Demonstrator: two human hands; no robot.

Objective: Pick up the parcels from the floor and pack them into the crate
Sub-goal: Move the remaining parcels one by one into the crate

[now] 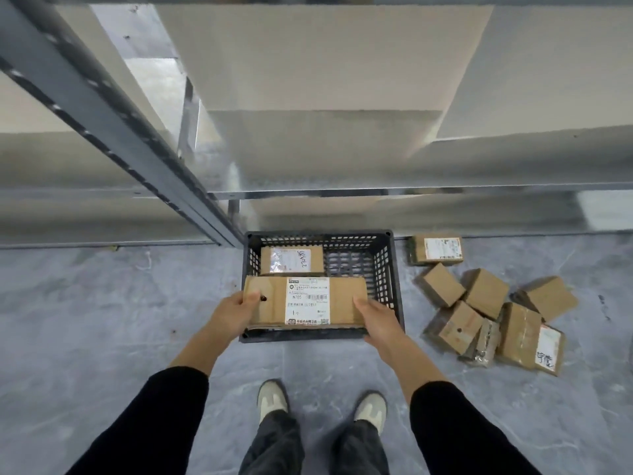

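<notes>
I have the long parcel gripped at both ends: my left hand is closed on its left end and my right hand on its right end. It sits over the near half of the black crate. Beyond my hands, a smaller parcel lies inside the crate. To the right of my right hand, loose parcels lie on the floor.

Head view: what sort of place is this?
Probably a warehouse or parcel stockroom. Metal racking holds big cartons, labelled parcels lie on a bare grey floor, and both hands lower a parcel into a black crate.
</notes>
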